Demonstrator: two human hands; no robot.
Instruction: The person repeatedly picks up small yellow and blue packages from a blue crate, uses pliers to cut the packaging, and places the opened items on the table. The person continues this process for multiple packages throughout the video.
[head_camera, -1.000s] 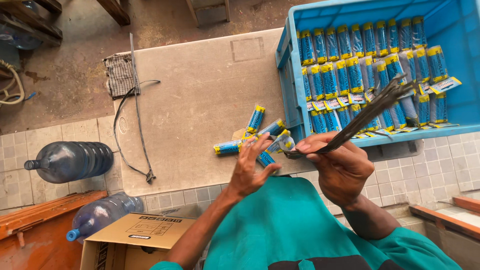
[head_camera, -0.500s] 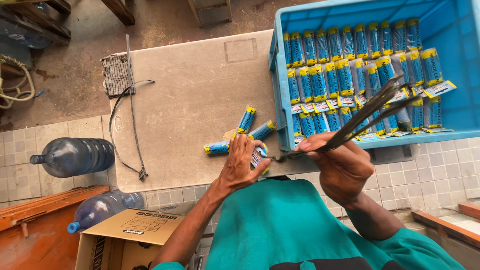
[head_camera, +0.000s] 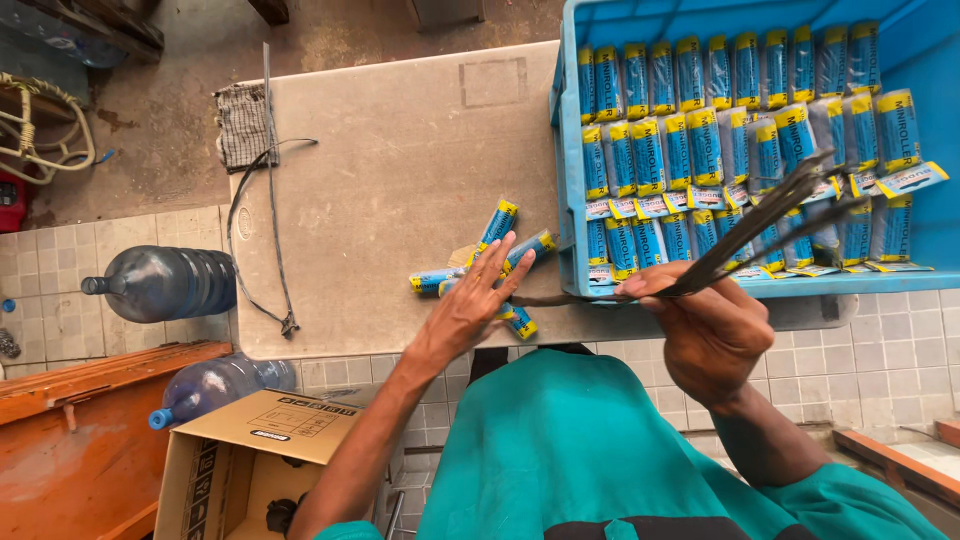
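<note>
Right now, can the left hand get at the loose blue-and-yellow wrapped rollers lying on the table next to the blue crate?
Probably yes. The left hand is spread open directly over the loose blue-and-yellow wrapped rollers on the beige tabletop, with nothing between them. The right hand holds dark strips off to the side.

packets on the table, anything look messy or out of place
Yes. A few blue and yellow packets lie loose on the table, fanned at different angles under the left hand, while those in the blue crate stand in neat rows. The right hand holds a bundle of dark strips over the crate.
</note>
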